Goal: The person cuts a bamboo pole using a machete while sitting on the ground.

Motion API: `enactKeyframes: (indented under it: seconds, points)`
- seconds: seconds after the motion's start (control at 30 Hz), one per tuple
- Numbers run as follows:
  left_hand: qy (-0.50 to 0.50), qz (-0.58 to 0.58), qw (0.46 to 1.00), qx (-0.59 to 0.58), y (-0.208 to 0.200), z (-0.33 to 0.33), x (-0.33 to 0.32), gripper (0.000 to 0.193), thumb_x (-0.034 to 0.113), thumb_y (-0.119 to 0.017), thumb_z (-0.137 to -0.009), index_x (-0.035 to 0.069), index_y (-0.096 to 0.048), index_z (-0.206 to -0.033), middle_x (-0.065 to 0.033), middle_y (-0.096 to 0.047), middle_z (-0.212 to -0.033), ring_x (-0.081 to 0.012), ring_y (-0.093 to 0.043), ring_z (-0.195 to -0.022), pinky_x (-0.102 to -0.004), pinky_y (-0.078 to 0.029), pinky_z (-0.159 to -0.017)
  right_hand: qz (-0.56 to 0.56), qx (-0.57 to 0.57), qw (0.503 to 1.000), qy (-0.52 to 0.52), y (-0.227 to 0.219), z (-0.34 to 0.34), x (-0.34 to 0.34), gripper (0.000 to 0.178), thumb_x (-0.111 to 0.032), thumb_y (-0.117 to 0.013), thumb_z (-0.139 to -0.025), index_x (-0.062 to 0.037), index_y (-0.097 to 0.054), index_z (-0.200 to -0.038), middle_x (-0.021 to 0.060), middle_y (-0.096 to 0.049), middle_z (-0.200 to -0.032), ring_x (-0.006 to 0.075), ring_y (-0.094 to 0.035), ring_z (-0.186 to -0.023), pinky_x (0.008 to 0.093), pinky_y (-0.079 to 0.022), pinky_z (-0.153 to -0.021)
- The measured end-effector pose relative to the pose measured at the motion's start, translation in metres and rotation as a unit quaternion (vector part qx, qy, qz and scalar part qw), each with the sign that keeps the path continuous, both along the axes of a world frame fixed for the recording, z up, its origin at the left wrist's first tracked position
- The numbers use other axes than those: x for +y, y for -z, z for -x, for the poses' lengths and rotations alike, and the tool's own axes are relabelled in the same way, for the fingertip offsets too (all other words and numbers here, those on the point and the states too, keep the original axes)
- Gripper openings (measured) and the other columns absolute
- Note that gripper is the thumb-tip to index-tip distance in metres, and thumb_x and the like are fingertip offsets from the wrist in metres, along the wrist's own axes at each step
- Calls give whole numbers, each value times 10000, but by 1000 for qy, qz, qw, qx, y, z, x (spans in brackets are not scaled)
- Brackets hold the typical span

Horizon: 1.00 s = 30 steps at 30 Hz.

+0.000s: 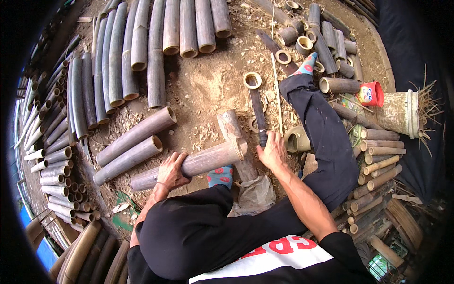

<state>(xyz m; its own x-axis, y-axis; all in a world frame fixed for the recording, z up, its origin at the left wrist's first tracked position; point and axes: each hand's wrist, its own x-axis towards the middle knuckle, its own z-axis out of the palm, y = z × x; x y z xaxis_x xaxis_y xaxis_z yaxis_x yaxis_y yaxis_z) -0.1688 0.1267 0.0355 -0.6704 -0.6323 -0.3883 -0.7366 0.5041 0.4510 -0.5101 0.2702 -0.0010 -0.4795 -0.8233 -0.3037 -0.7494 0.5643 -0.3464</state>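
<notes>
A bamboo pole (198, 162) is gripped by the left hand (172, 171), a knife (257, 113) by the right hand (273, 152); a red can (371, 93) lies well right.

You see grey-brown bamboo pole (189, 164); blue red-dotted socks (220, 175); red cup (370, 93) at two o'clock; black trousers (326, 137).

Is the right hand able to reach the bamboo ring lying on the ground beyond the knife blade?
Probably yes. The right hand grips the knife handle, and the ring lies just past the blade tip on open ground. Nothing blocks the way, but the hand is occupied.
</notes>
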Motion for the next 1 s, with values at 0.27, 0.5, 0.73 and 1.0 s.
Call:
enactKeyframes:
  seconds: [0.27,0.5,0.73,1.0]
  points:
    - [42,-28,999,3,23,29,1,994,384,-809,-600,85,-397,-1454,-197,-560,-1224,-363,-545,-1185,-478,-425,-1034,7,-126,987,105,35,24,18,748,-82,-687,-780,3,-312,-1421,215,-518,-1113,312,-582,-911,439,-515,-780]
    - [58,-122,990,-44,10,58,-18,871,334,-824,-579,193,-520,-1383,-200,-584,-1224,-413,-607,-1087,-489,-502,-940,98,-274,951,105,-88,20,12,395,-287,-614,-937,-26,-491,-1206,92,-549,-756,209,-587,-604,368,-477,-555]
    - [71,-199,976,-54,19,59,-20,915,306,-822,-555,233,-486,-1403,-181,-630,-1170,-411,-639,-1067,-490,-524,-923,110,-195,975,-16,-92,-23,4,377,-155,-666,-892,43,-532,-1183,213,-628,-885,344,-666,-784,403,-526,-683]
    - [72,-123,990,-13,24,57,-32,917,265,-809,-520,164,-514,-1382,-168,-626,-1157,-401,-626,-1065,-478,-516,-930,139,-169,975,-44,-74,-33,6,354,-189,-638,-948,26,-539,-1212,248,-640,-991,415,-664,-863,449,-529,-732]
